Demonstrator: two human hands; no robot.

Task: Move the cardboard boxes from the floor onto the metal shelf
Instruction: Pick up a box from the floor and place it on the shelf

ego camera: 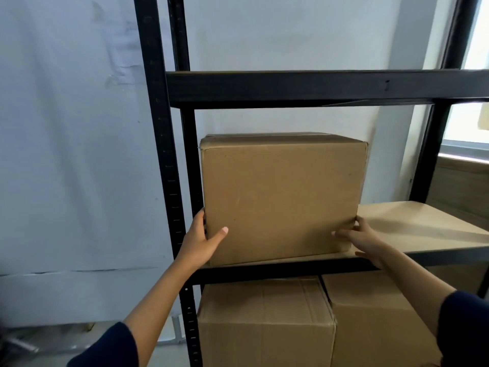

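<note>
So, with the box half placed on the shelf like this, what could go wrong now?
1. The cardboard box sits at the front edge of the shelf board, its lower front overhanging slightly; if let go too early, it might tip forward.
2. The left hand lies between the box and the black upright; sliding the box left could pinch the fingers.

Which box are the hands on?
The upper box, alone on the middle shelf board; the two boxes on the shelf below it go untouched.
</note>
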